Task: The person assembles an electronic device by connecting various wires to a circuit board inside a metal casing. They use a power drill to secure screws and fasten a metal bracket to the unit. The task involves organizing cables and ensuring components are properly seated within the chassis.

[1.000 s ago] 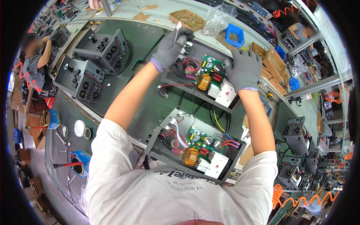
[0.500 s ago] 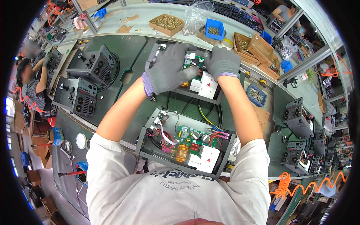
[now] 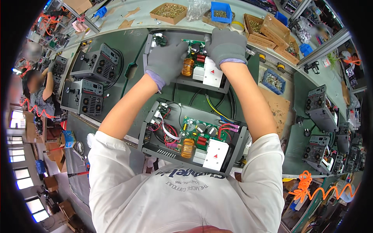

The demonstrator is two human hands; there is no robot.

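Both my hands wear grey gloves with purple cuffs and reach over the far open metal case (image 3: 149, 40). Inside it is a green circuit board (image 3: 193, 42) with a copper coil (image 3: 187, 66) and a white plate (image 3: 212, 73). My left hand (image 3: 166, 62) is bent against the board's left side, fingers closed, tips partly hidden. At the board's right side my right hand (image 3: 226, 44) is curled closed, with its fingertips out of sight. Nearer my body lies a second open case (image 3: 165, 154) holding a similar board (image 3: 193, 125), a coil and red and white wires.
Two finished-looking grey units (image 3: 82, 97) stand at the left, one with a coiled black cable. Beyond the bench are a cardboard tray of screws (image 3: 168, 13) and a blue bin (image 3: 221, 11). A blue tray (image 3: 273, 81) and more units (image 3: 321, 105) are at right. Another person (image 3: 39, 91) works at far left.
The whole view has shifted a little. My left hand has drawn back leftward off the board, so the coil shows more. My right hand stays at the board's right side.
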